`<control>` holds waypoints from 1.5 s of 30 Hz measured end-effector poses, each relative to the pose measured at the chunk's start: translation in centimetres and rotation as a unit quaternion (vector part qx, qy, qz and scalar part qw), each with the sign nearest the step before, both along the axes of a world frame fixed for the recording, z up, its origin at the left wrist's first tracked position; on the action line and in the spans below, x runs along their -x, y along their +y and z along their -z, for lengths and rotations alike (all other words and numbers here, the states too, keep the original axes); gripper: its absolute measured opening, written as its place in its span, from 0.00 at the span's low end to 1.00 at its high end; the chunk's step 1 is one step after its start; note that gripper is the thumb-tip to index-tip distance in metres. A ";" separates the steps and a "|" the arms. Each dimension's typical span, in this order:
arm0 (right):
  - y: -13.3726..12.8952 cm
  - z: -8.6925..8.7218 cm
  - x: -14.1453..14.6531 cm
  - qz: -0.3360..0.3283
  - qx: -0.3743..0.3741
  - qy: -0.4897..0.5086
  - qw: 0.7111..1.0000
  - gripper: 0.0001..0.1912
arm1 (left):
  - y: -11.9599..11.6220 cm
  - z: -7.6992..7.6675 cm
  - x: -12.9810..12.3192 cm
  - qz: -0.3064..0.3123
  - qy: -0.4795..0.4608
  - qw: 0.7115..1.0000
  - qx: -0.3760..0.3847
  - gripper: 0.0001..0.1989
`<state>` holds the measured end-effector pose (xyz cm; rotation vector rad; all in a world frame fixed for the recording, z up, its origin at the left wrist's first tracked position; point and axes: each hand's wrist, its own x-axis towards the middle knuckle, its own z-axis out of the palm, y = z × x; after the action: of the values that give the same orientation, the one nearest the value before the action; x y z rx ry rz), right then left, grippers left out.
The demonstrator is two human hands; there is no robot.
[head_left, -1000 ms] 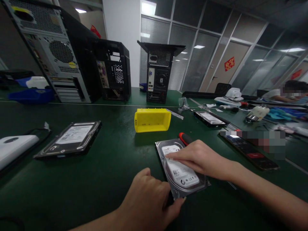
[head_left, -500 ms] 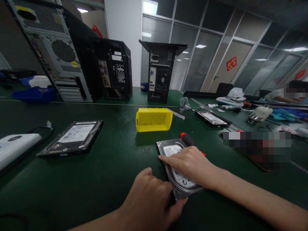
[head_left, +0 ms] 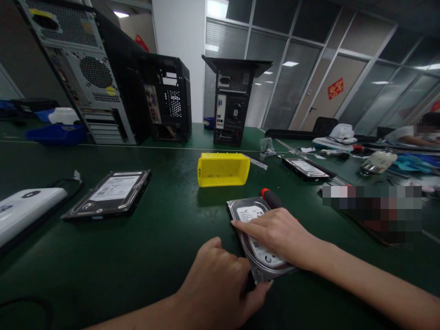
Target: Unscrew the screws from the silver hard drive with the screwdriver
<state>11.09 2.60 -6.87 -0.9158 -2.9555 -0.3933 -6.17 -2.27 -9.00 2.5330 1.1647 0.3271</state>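
Note:
A silver hard drive [head_left: 249, 213] with a white label lies on the green table, at an angle in front of me. My right hand [head_left: 275, 233] rests across its top, with the index fingertip at the drive's left edge and the thumb hidden. At the near left corner, my left hand [head_left: 220, 275] is curled, its thumb against the near edge; most of its fingertips are out of sight. A red and black handle [head_left: 271, 199], perhaps a screwdriver's, sticks out beyond the right hand. Behind the drive, a yellow plastic bin [head_left: 223, 157] lies with its opening facing me.
Another hard drive [head_left: 113, 190] sits at left beside a white device [head_left: 32, 206]; a third hard drive [head_left: 307, 168] is at right. Computer cases [head_left: 230, 101] stand along the back. Further right are a blurred-out flat object [head_left: 373, 211] and a seated person [head_left: 402, 136].
The whole view has shifted slightly, so things appear a little further right. Both hands keep the same hold on the hard drive, which has not visibly moved on the table.

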 end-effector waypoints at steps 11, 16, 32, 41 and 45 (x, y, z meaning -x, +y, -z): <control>-0.1 0.4 -0.1 0.029 0.058 0.066 0.996 0.18 | -0.1 -0.1 0.1 0.011 0.002 1.000 -0.003 0.16; -0.1 0.5 -0.2 0.005 0.028 0.072 0.997 0.17 | 0.0 -0.1 0.1 0.009 0.000 1.000 -0.002 0.17; 0.1 0.8 -0.4 0.044 0.080 0.144 0.985 0.15 | 0.0 -0.2 0.1 0.012 -0.005 1.000 0.005 0.17; -0.1 0.5 -0.3 0.036 0.094 0.127 0.987 0.15 | 0.0 -0.1 0.1 0.012 -0.010 1.000 -0.003 0.17; -0.1 0.3 -0.1 0.045 0.095 0.115 0.988 0.16 | 0.0 0.0 0.1 0.012 -0.012 1.000 -0.011 0.17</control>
<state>11.24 2.50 -7.13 -1.0369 -2.7812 -0.0054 -6.31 -2.27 -9.00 2.5540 1.1265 0.3651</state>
